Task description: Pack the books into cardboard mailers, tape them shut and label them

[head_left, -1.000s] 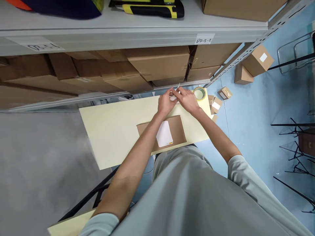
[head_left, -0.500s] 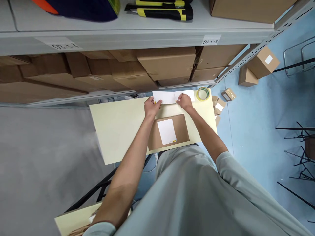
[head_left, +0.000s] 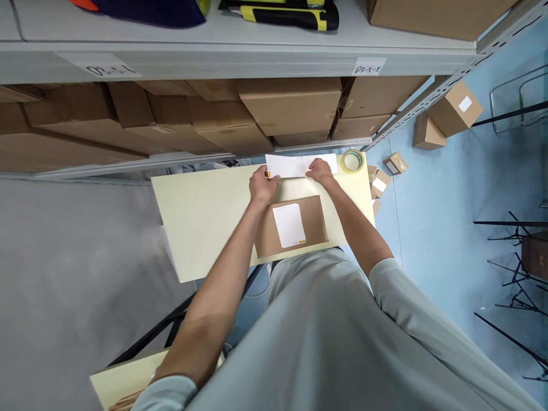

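Nearest us hangs our shirt (head_left: 308, 319), soft pale grey-green cloth falling in long folds. At lower left a cream board (head_left: 128, 371), smooth and straight-edged, shows one corner.

Beyond the shirt is the table (head_left: 197, 217), a long, smooth, pale yellow rectangle. On its near edge lies the carton (head_left: 314, 220), flat-faced brown cardboard, plain and matt, its sides slightly askew to the table. A white label (head_left: 289, 225) with rounded corners sits on its face, blank but for a small yellow mark at the lower right.

Past the carton, at the table's far edge, we hold the strip (head_left: 287, 165): thin, white, smooth paper, oblong, with a seam across it and a tiny yellow mark near its left end. Our left hand (head_left: 262, 185) pinches that end between thumb and fingers; our right hand (head_left: 320, 170) has its fingertips closed on the lower edge by the seam.

Just right of the strip lies the tape (head_left: 361, 162), a glossy yellowish ring. Farther off, brown boxes (head_left: 291, 105) pack the grey metal shelf (head_left: 205, 63), and black-and-yellow knives (head_left: 285, 15) rest on top.
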`<state>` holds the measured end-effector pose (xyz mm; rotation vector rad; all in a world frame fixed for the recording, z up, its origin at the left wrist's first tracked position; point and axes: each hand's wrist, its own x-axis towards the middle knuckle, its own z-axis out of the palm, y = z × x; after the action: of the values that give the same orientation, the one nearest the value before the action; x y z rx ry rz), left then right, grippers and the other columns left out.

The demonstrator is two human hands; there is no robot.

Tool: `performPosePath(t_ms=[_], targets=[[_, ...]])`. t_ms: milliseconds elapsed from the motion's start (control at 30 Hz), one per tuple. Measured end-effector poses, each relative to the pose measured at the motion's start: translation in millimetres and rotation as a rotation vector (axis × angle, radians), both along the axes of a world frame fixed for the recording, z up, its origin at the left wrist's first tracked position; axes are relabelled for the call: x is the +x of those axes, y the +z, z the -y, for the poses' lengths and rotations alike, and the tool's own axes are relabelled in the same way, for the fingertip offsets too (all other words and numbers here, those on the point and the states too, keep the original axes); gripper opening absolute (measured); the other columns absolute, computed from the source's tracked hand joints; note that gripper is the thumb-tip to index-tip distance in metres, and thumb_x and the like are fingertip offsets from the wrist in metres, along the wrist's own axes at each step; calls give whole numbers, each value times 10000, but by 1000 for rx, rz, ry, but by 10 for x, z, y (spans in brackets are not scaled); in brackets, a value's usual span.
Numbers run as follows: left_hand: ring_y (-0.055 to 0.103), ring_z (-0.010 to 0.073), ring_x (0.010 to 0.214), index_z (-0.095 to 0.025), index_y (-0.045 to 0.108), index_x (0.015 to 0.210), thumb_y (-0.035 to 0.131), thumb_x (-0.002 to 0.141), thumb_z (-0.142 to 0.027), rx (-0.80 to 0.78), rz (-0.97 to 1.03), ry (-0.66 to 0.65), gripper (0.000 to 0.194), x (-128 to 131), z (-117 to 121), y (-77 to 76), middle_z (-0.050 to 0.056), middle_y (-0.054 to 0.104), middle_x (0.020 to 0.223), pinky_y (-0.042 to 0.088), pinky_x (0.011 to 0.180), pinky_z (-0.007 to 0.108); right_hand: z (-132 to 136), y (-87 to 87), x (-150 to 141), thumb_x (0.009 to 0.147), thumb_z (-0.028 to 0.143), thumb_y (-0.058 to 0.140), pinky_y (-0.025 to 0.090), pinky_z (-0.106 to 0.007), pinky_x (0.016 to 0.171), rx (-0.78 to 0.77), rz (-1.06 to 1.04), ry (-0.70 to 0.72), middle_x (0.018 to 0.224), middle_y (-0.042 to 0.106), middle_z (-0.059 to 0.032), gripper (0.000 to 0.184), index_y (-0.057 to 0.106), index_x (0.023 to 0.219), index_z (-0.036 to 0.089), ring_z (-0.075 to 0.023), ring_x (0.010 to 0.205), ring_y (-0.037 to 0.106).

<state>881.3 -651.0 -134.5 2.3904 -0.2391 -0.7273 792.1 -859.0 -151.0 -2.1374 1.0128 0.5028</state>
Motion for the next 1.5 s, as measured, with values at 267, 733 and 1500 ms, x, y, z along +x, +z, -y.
performPosePath(t_ms=[267,733,1500], targets=[[725,238,983,-184,737,1342,819,802,-261,48,14,-21,552,176,13,-44,47,793,1074,542,974,347,19,-42,18,834,156,810,595,-357,1092,-9,-11,24,1177,796,-63,243,777,1072,193,-257,1182,751],[709,226,996,-142,692,1462,829,771,-251,48,-8,-18,713,233,-5,-56,53,780,1095,517,991,328,-9,-40,-31,850,150,803,607,-376,1090,3,38,8,1218,793,-68,234,783,1079,197,-267,1194,751],[732,252,1014,-232,708,1113,882,776,-506,-322,-29,215,468,-94,-1017,1049,76,812,1144,641,860,378,1,95,-7,848,184,794,567,-351,1112,14,-8,2,1223,781,-86,188,733,1025,191,-249,1227,725]])
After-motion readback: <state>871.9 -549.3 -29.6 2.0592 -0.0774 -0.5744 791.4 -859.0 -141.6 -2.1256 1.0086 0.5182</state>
